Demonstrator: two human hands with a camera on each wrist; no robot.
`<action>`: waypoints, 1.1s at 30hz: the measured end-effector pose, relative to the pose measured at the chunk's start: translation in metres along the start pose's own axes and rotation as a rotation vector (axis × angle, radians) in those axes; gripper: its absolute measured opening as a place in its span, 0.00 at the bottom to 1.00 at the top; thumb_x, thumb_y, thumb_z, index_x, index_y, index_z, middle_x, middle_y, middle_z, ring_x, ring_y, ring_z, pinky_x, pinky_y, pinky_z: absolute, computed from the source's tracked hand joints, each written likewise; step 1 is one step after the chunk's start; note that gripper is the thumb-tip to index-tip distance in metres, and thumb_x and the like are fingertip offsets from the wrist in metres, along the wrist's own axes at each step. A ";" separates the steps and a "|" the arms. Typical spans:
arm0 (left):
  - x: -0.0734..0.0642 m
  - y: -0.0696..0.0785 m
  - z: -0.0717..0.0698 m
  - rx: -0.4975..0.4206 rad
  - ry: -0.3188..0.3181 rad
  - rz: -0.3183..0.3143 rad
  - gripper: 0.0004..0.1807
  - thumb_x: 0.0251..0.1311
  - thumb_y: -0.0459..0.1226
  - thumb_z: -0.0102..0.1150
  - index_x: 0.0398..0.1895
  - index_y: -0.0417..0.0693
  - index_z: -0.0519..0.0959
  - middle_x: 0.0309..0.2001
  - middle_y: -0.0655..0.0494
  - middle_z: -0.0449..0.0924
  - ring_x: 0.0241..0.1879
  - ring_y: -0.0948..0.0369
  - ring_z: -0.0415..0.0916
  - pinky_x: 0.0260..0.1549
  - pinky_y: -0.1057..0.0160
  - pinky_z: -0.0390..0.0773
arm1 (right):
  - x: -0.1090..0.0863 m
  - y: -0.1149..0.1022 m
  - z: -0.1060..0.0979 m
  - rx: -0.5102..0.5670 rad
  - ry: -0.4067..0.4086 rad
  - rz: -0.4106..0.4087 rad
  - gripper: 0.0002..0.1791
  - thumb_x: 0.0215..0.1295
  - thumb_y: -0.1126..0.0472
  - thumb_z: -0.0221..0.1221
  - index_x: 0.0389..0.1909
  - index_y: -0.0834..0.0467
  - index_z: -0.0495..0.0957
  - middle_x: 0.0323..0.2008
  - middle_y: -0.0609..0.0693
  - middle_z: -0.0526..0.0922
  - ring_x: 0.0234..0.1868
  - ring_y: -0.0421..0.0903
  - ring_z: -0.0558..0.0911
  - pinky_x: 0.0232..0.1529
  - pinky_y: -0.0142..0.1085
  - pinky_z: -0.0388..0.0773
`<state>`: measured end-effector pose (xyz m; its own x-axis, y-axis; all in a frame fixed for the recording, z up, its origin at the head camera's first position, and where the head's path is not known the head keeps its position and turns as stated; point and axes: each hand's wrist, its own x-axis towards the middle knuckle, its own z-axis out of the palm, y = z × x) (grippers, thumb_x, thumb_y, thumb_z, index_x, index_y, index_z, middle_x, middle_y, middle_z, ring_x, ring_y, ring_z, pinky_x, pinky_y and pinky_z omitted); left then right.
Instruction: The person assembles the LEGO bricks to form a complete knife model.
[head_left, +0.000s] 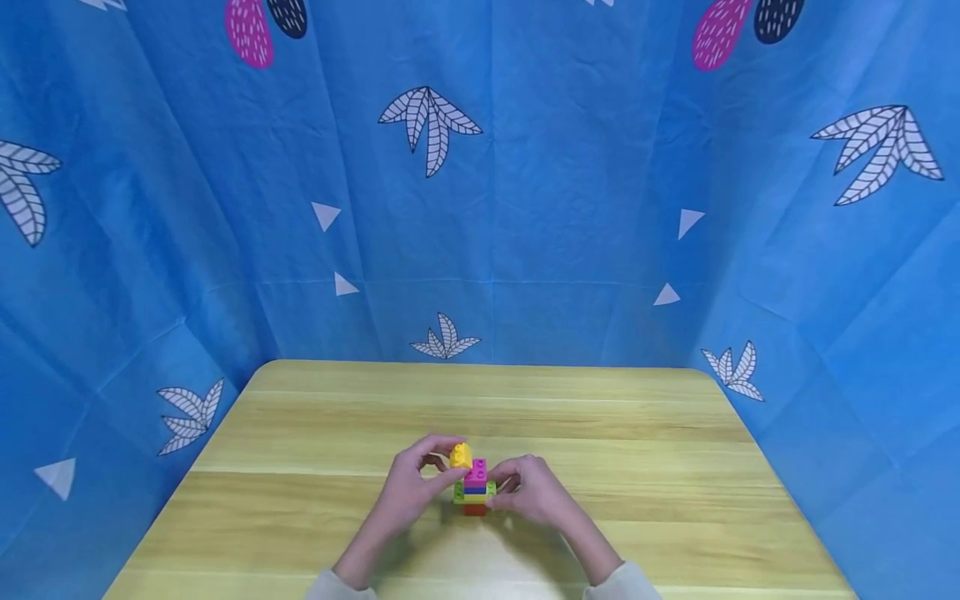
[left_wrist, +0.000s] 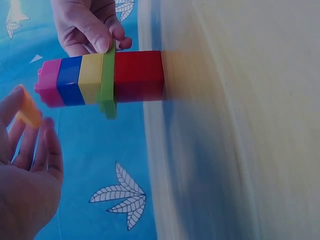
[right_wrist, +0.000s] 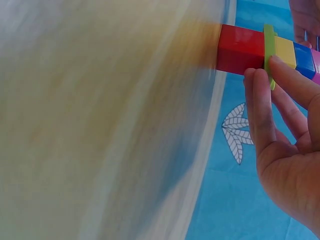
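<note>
A tower of toy building bricks stands upright on the table. From the bottom it has a red brick (left_wrist: pixel 139 76), a thin green plate (left_wrist: pixel 108 82) jutting out on both sides, a yellow brick (left_wrist: pixel 91 72), a blue brick (left_wrist: pixel 70 81) and a pink brick (head_left: pixel 476 477) with studs on top. My left hand (head_left: pixel 416 482) pinches a yellow-orange brick (head_left: pixel 461 456) between thumb and fingers, just above and left of the pink top. On the tower's other side, my right hand (head_left: pixel 531 492) pinches the green plate's right end, the thumb (right_wrist: pixel 287 75) over it.
The wooden table (head_left: pixel 315 417) spreads around the tower on all sides. Behind it and along both sides hangs a blue curtain (head_left: pixel 562 208) with leaf prints. Light sleeves (head_left: pixel 621 582) show at the bottom edge of the head view.
</note>
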<state>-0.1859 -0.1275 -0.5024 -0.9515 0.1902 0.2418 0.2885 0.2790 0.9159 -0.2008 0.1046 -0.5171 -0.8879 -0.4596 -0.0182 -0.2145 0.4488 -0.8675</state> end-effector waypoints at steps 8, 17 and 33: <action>0.002 0.000 0.007 0.071 -0.022 0.029 0.20 0.58 0.46 0.75 0.55 0.63 0.84 0.45 0.70 0.85 0.47 0.63 0.79 0.49 0.63 0.81 | 0.002 0.002 -0.001 -0.017 -0.012 -0.005 0.15 0.56 0.67 0.74 0.46 0.59 0.88 0.40 0.53 0.91 0.34 0.42 0.86 0.33 0.31 0.85; 0.003 0.004 0.011 0.126 -0.039 0.062 0.21 0.58 0.48 0.75 0.55 0.65 0.84 0.46 0.72 0.84 0.47 0.65 0.78 0.49 0.61 0.82 | 0.004 0.004 -0.002 -0.040 -0.014 -0.011 0.15 0.56 0.66 0.74 0.45 0.57 0.89 0.40 0.51 0.91 0.35 0.42 0.86 0.33 0.31 0.85; 0.004 0.007 0.012 0.200 -0.088 0.086 0.21 0.60 0.49 0.73 0.56 0.61 0.85 0.50 0.70 0.85 0.49 0.66 0.79 0.49 0.66 0.81 | 0.004 0.004 -0.002 -0.055 -0.014 -0.007 0.15 0.56 0.64 0.75 0.46 0.56 0.88 0.38 0.48 0.90 0.36 0.42 0.86 0.36 0.31 0.85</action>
<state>-0.1862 -0.1134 -0.4990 -0.9121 0.3002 0.2792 0.3918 0.4379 0.8092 -0.2064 0.1062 -0.5198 -0.8806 -0.4734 -0.0197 -0.2431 0.4873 -0.8387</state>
